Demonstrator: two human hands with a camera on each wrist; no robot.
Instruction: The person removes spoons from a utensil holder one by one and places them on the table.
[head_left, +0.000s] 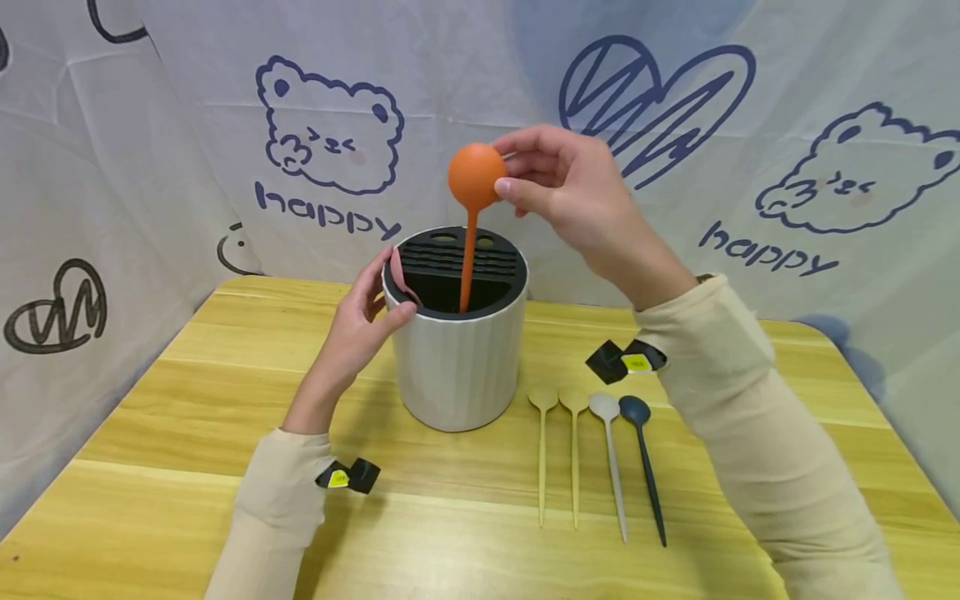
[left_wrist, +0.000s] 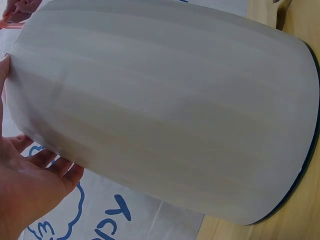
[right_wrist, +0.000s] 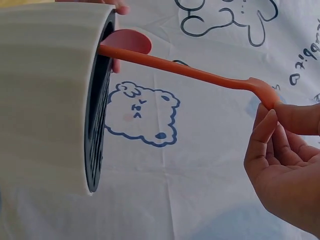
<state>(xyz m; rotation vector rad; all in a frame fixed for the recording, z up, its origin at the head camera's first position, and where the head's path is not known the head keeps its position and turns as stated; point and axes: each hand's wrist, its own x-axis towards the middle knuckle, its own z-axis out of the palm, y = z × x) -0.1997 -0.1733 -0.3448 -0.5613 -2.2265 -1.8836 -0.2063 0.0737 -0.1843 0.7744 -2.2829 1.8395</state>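
My right hand (head_left: 573, 187) pinches an orange spoon (head_left: 477, 177) by the edge of its round bowl, which is uppermost. The spoon's handle points down, its lower end inside the open slot of a white ribbed utensil holder (head_left: 461, 375) with a black slotted top. At the holder's left rim, my left hand (head_left: 367, 317) grips it, thumb at the front and fingers round the far side. A pink spoon (right_wrist: 131, 42) stands in the holder beside the left hand, its bowl above the rim. The lower end of the orange handle is hidden inside.
Right of the holder, two yellow spoons (head_left: 543, 400) (head_left: 574, 400), a light grey spoon (head_left: 604, 407) and a dark blue spoon (head_left: 635, 410) lie in a row on the wooden table (head_left: 450, 533). Behind the table hangs a printed cloth (head_left: 465, 67).
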